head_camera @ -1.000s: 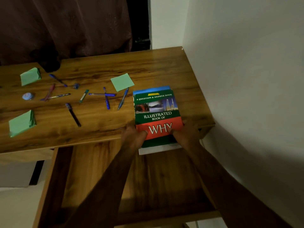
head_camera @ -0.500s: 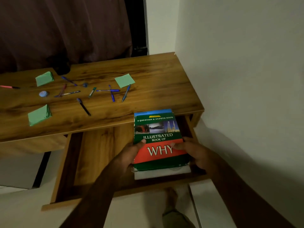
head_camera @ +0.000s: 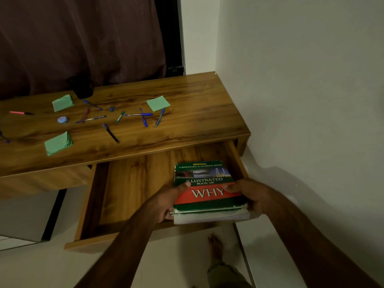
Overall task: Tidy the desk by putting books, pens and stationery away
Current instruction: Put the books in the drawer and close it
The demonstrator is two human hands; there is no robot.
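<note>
A stack of books (head_camera: 207,192), topped by a green and red "Illustrated Book of WHY", hangs over the right half of the open wooden drawer (head_camera: 133,183). My left hand (head_camera: 168,201) grips the stack's left edge and my right hand (head_camera: 251,196) grips its right edge, thumbs on the cover. A white book shows at the bottom of the stack. On the desk top (head_camera: 197,113) lie several pens (head_camera: 143,118) and three green sticky-note pads (head_camera: 158,103).
A white wall runs close along the desk's right end. A dark curtain hangs behind the desk, with a dark object (head_camera: 83,89) at its foot. A small round blue item (head_camera: 62,119) lies left of the pens. My bare foot (head_camera: 216,246) is below the drawer front.
The book stack has come off the desk's front edge and down over the open drawer, still held in both hands. The view has pulled back and more of the drawer shows.
</note>
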